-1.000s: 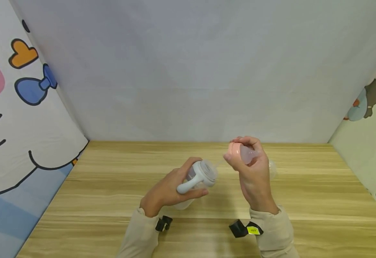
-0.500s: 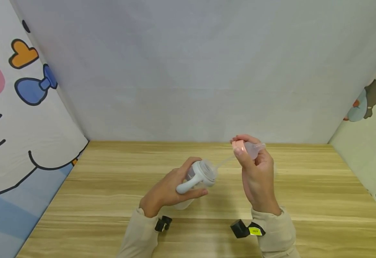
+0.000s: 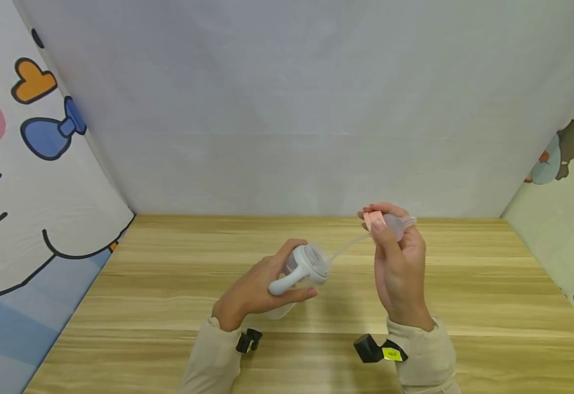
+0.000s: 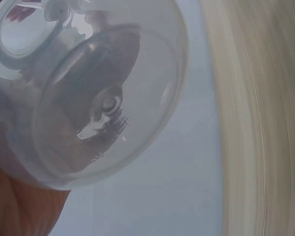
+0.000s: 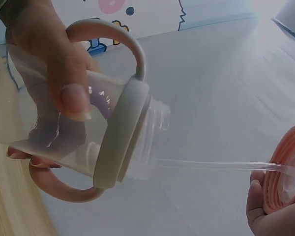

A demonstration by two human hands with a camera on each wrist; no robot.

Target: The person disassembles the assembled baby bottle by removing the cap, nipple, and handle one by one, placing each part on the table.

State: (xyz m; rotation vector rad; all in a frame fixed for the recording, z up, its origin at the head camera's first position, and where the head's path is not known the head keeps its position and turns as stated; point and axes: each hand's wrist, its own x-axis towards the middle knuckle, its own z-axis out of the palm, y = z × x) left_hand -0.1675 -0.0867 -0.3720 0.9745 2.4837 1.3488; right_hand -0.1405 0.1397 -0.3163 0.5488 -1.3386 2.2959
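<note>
My left hand (image 3: 254, 293) grips a clear baby bottle (image 3: 311, 262) with a grey two-handled ring (image 3: 289, 281) round its neck. The bottle is tilted, its open mouth facing right. In the left wrist view its round clear base (image 4: 137, 132) fills much of the frame. My right hand (image 3: 402, 273) pinches a pink screw collar (image 3: 373, 219) fitted with a clear teat (image 3: 396, 226). From the collar's underside a thin clear straw (image 3: 349, 245) runs to the bottle mouth; the right wrist view shows the same straw (image 5: 216, 164) bridging the two. Whether its end is inside the neck is unclear.
Both hands are above a wood-grain table (image 3: 168, 262). A pale grey backdrop (image 3: 287, 109) stands behind it, with a cartoon-printed panel (image 3: 45, 191) at left and a greenish one (image 3: 567, 230) at right. Black camera mounts (image 3: 367, 348) sit at the wrists.
My right hand has moved right and slightly up with the collar and teat, exposing more of the straw. The left hand and bottle stay almost still. A clear piece behind the right hand is now hidden.
</note>
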